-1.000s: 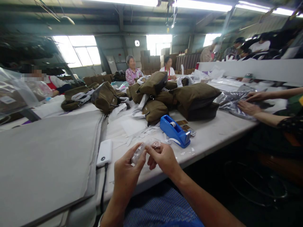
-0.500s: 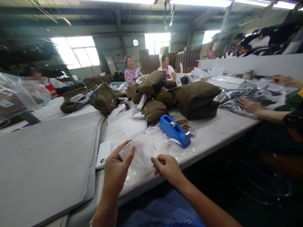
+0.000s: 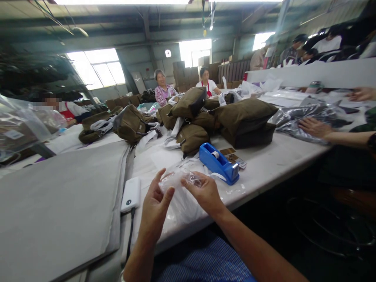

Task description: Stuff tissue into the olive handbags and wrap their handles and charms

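Note:
Over the table's near edge, a clear plastic bag (image 3: 180, 178) is stretched between my two hands. My left hand (image 3: 155, 203) has its thumb and fingers around the bag's left end. At the right end, my right hand (image 3: 205, 194) pinches the film between thumb and fingers. The bag's lower part hangs loose and crumpled below them. Just beyond my right hand lies a blue tape dispenser (image 3: 219, 164) with a roll of tape in it. A white power bank (image 3: 131, 194) with a black cable sits left of my left hand.
Olive-brown bags (image 3: 243, 121) are heaped across the middle of the table. A stack of large grey sheets (image 3: 58, 207) covers the left side. To the right, a co-worker's hand (image 3: 315, 127) rests on silvery plastic (image 3: 289, 117). Small tags (image 3: 236, 158) lie behind the dispenser.
My right hand has moved up and taken hold of the plastic bag's right side. My left hand has shifted slightly right with the bag. The co-worker's hands have moved a little rightward.

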{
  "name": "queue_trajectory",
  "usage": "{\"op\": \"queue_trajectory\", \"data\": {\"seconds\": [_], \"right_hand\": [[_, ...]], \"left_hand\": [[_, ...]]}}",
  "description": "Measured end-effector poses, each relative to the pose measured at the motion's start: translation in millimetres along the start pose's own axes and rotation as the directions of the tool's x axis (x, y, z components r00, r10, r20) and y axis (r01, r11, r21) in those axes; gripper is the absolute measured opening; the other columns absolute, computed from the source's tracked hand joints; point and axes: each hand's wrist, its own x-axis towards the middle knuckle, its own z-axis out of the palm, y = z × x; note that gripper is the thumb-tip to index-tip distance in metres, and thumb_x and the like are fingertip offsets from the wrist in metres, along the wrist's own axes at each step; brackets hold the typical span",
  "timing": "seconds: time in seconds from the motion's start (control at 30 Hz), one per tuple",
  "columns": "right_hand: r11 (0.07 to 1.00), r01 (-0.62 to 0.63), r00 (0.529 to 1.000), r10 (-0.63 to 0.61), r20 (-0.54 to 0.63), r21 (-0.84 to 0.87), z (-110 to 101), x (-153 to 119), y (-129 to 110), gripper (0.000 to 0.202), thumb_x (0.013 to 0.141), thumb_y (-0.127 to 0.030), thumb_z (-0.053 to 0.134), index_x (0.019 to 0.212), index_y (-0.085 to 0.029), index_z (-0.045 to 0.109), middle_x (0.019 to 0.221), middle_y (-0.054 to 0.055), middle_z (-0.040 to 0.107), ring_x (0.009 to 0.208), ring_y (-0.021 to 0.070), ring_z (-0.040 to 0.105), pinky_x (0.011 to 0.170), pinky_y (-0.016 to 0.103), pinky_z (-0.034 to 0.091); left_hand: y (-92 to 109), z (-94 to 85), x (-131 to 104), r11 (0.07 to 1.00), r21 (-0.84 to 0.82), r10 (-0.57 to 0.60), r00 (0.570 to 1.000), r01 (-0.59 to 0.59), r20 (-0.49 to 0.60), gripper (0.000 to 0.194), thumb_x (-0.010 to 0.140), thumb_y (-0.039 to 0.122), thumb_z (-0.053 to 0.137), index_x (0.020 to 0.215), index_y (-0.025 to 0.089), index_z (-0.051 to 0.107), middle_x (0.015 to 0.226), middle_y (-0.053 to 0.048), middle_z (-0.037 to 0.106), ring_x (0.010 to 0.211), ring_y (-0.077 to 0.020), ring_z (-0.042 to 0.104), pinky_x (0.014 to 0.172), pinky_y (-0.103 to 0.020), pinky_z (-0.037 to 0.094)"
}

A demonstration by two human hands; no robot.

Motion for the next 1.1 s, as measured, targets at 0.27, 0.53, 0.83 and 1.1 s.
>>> {"op": "queue_trajectory", "data": {"seconds": [0.27,0.53,0.83,1.1], "right_hand": [[0.998,-0.048,0.995,0.043,0.093,0.045,-8,6,0,0.040,0.084,-0.042,0.075,0.117,-0.019,0.071,0.116,0.008,0.074,0.111,0.0248,0.068,0.102,0.040,0.053],[0.969,-0.246,0.905,0.216,0.366,0.036,-42,-20,48,0.109,0.076,-0.042,0.085,0.161,-0.027,0.018,0.153,0.018,0.048,0.142,0.0287,0.047,0.120,0.052,0.031],[0.949,-0.315,0.925,0.301,0.233,0.023,-38,-27,55,0.062,0.080,-0.055,0.078,0.128,-0.018,0.067,0.133,0.015,0.067,0.128,0.0325,0.060,0.114,0.049,0.042],[0.953,-0.303,0.869,0.278,0.409,-0.004,-53,-44,39,0.080,0.076,-0.047,0.084,0.146,-0.023,0.054,0.151,0.011,0.052,0.141,0.0316,0.046,0.122,0.050,0.027]], "left_hand": [[-20,19.2,7,0.998,-0.056,-0.006,0.993,0.000,-0.114,0.084,0.078,0.047,0.082,0.150,0.024,0.044,0.142,-0.011,0.060,0.130,-0.0293,0.059,0.116,-0.041,0.040],[-29,12.7,19,0.986,-0.166,-0.002,0.995,-0.015,-0.098,0.074,0.084,0.043,0.078,0.147,0.023,0.045,0.144,-0.011,0.059,0.136,-0.0282,0.053,0.117,-0.042,0.039],[-57,18.5,21,0.935,-0.328,-0.169,0.983,0.138,-0.070,0.060,0.080,0.036,0.083,0.130,0.018,0.055,0.130,-0.012,0.068,0.117,-0.0245,0.066,0.102,-0.037,0.052],[-21,18.0,22,0.891,-0.452,-0.083,0.994,0.043,-0.069,0.066,0.080,0.040,0.082,0.138,0.021,0.054,0.137,-0.011,0.064,0.129,-0.0276,0.059,0.106,-0.036,0.050]]}}
